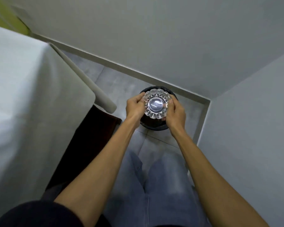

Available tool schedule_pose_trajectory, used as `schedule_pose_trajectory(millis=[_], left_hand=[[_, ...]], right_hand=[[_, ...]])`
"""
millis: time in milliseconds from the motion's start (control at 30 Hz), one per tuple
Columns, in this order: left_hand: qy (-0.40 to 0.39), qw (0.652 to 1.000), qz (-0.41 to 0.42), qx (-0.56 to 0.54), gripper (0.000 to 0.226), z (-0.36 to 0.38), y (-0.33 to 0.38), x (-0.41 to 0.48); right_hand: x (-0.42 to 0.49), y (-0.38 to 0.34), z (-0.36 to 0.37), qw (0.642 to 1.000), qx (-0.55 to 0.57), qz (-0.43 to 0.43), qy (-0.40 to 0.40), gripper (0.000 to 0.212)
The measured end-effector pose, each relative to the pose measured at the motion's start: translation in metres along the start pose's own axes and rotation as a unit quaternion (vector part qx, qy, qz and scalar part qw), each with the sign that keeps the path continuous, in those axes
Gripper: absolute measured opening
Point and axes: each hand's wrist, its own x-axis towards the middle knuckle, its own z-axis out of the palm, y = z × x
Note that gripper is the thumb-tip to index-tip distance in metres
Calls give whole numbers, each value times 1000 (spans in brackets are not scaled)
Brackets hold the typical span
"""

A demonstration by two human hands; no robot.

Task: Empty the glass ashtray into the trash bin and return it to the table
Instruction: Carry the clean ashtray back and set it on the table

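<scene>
A round cut-glass ashtray (156, 104) is held straight above a black round trash bin (154, 126) that stands on the floor in the room's corner. My left hand (134, 106) grips the ashtray's left rim and my right hand (175, 112) grips its right rim. I see a smooth round face of the glass turned toward me; whether that is the base or the bowl, I cannot tell. The ashtray and my hands hide most of the bin's opening.
A table under a white cloth (23, 99) fills the left side, its corner near my left forearm. A dark chair seat or mat (88, 141) lies under the table edge. Grey walls (244, 120) close in behind and to the right of the bin.
</scene>
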Motion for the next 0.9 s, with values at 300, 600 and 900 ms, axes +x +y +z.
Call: schedule_pose_trajectory(millis=[300, 600, 900], left_hand=[[73, 997, 25, -31, 26, -56, 122, -178], [261, 956, 41, -128, 21, -155, 162, -270], [366, 927, -4, -85, 29, -239, 148, -292]], right_hand=[[-106, -167, -72, 994, -33, -56, -83, 30], [-184, -261, -22, 951, -76, -153, -259, 30], [-231, -278, 52, 913, -106, -115, -378, 31]])
